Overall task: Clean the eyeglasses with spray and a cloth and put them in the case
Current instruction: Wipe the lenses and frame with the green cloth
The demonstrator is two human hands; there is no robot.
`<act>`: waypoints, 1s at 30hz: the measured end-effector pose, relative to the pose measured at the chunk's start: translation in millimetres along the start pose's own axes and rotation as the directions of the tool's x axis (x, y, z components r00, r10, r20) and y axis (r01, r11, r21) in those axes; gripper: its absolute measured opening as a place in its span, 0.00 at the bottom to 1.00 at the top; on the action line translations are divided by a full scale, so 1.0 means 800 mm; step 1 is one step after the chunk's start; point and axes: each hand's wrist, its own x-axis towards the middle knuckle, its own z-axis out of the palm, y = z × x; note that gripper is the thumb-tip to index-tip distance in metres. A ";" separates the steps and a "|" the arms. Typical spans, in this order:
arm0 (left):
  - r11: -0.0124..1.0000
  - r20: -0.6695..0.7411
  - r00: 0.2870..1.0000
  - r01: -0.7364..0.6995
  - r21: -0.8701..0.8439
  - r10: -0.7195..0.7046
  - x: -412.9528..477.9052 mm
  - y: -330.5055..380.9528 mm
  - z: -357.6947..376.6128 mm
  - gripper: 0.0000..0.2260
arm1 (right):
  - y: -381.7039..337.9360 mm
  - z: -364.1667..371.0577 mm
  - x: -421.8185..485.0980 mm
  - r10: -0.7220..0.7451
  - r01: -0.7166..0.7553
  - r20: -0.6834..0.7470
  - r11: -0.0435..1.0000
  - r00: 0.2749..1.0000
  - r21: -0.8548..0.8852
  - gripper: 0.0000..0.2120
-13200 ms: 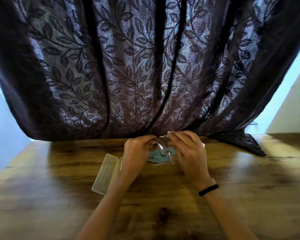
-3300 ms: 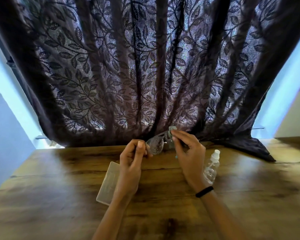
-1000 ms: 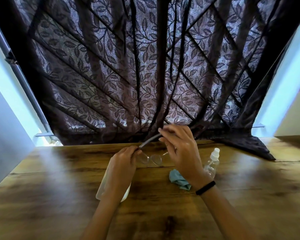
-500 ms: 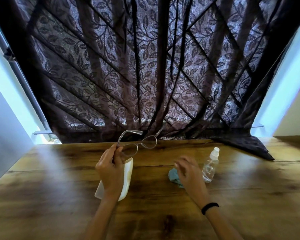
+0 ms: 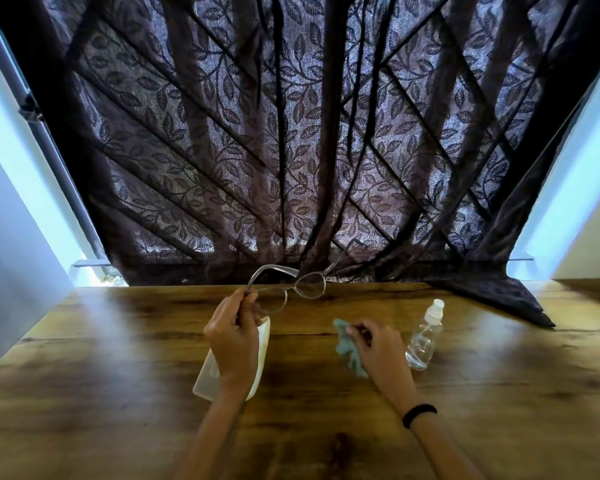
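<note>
Since half a second ago the right hand (image 5: 378, 348) has lifted the teal cloth (image 5: 349, 351) off the bench (image 5: 118, 393); the left hand (image 5: 232, 341) holds its place with the eyeglasses (image 5: 291, 289).

Head view: the left fingers (image 5: 238, 306) are closed on one temple arm, so the frame stands out toward 1 o'clock with both lenses bare of skin, probably to keep them unsmudged and open to wiping. The other temple arm points up toward the curtain (image 5: 291, 133). The right fingers are pinched on the cloth's upper corner and the rest hangs down, a grip that seems meant to carry it to the lenses at 10 o'clock. The pale case (image 5: 262, 344) lies flat under the left hand, largely hidden; whether it is open I cannot tell. The spray bottle (image 5: 423, 337) stands upright at 3 o'clock of the right hand, near but apart.

The bench is dark, grained wood with soft glare patches. Behind it hangs a sheer leaf-patterned curtain, its hem trailing on the bench at far right, with bright pale walls on either side.
</note>
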 end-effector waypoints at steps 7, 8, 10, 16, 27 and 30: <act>0.999 0.002 0.999 -0.038 -0.033 0.038 -0.002 0.008 0.012 0.13 | -0.097 -0.022 0.022 -0.036 0.124 -0.170 0.828 0.985 0.547 0.10; 0.999 0.007 0.999 -0.037 -0.036 0.037 -0.004 0.008 0.013 0.14 | -0.106 -0.019 0.022 -0.049 0.144 -0.181 0.813 0.982 0.564 0.11; 0.999 0.018 0.999 -0.034 -0.024 0.034 -0.006 0.008 0.015 0.15 | -0.120 -0.009 0.020 -0.134 0.228 -0.220 0.844 0.966 0.485 0.11; 0.999 -0.020 0.999 -0.034 0.015 0.034 -0.003 0.019 0.014 0.12 | -0.127 0.020 0.001 -0.466 0.471 -0.114 0.882 0.877 0.020 0.14; 0.997 -0.038 0.996 -0.074 0.029 0.075 0.002 0.024 0.012 0.09 | -0.122 0.015 0.005 -0.441 0.431 -0.092 0.896 0.893 -0.110 0.18; 0.997 -0.038 0.997 -0.071 0.024 0.072 0.003 0.028 0.013 0.10 | -0.128 0.017 0.005 -0.484 0.483 -0.134 0.875 0.865 -0.044 0.16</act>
